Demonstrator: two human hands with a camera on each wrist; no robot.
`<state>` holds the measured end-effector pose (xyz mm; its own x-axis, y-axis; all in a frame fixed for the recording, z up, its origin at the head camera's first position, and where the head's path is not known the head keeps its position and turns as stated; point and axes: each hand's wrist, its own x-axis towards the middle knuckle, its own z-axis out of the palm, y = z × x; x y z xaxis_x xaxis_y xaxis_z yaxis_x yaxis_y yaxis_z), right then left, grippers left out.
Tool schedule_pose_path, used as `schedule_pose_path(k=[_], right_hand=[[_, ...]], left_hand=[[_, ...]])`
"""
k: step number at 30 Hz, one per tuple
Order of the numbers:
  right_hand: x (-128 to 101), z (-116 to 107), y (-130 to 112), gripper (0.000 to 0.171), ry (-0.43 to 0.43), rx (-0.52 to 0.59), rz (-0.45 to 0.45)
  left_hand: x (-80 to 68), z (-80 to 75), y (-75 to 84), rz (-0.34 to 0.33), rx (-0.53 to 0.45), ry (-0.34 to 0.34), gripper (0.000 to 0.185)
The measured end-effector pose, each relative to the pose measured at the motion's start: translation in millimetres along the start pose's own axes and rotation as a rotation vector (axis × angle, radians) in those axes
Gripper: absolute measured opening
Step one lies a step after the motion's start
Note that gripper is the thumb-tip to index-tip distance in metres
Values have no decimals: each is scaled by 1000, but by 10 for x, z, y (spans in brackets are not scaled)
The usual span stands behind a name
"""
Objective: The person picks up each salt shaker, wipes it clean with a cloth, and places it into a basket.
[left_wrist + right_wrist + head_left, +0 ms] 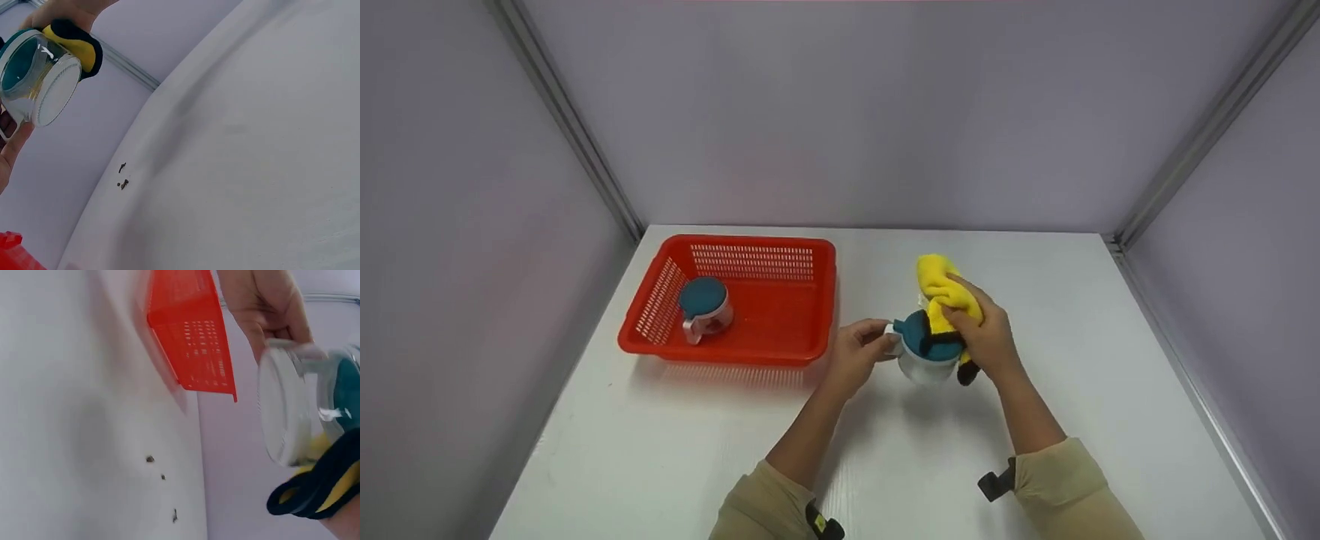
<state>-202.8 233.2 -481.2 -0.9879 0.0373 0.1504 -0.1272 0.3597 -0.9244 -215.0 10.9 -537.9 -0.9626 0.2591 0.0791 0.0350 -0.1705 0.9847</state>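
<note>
A clear glass seasoning jar [928, 369] with a teal lid [913, 335] is held up off the white table, its base showing in both wrist views. My left hand [851, 358] pinches the jar's handle [892, 341] between thumb and fingers. In my right hand [991, 337] is a bunched yellow cloth [939, 285] with a black edge, gripped and pressed over the lid and the jar's right side. Seen from the right wrist, the cloth's dark border [315, 481] wraps along the glass [287, 405]. Part of the lid is hidden under the cloth.
A red plastic basket [765, 356] with slotted sides stands on the table [675, 450] at the left. Inside it, toward its left end, sits a similar teal-lidded jar [703, 296]. Small dark bits [124, 184] lie on the tabletop. Pale panels enclose the back and sides.
</note>
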Motion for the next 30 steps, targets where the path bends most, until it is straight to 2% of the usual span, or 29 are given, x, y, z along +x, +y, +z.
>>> schedule_pose_path(k=[7, 13, 17, 21, 27, 30], right_hand=[[-129, 267, 87, 58, 291, 155, 72], [-175, 441, 159, 59, 432, 285, 130], [-189, 516, 170, 59, 479, 398, 191], [-204, 560, 160, 58, 500, 492, 269], [-217, 600, 159, 52, 473, 605, 378], [-232, 604, 174, 47, 446, 682, 400]], left_hand=[[-23, 64, 2, 70, -42, 130, 20], [-37, 105, -23, 161, -13, 174, 18], [-41, 118, -31, 203, 18, 184, 17], [-44, 132, -25, 214, 18, 191, 17], [-50, 135, -21, 223, 10, 200, 18], [-50, 135, -16, 207, -6, 194, 19]])
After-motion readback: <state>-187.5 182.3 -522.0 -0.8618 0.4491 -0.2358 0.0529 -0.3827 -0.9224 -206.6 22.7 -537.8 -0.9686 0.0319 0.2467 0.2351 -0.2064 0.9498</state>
